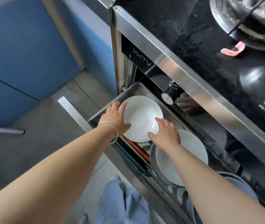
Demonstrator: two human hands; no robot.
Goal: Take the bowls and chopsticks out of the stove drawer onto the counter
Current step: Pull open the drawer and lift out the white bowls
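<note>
Taking the white bowl as the marker, it sits at the far end of the open stove drawer, and the left hand lies spread on its left rim, fingers straight and apart, seemingly to steady that side. Just below the bowl the chopsticks lie lengthwise along the drawer's left edge. On the bowl's right rim the right hand presses with fingers loosely spread, so the two palms bracket it for a lift, while a second bowl waits nearer, just right of the first.

open steel drawer: bowls, chopsticks
</note>
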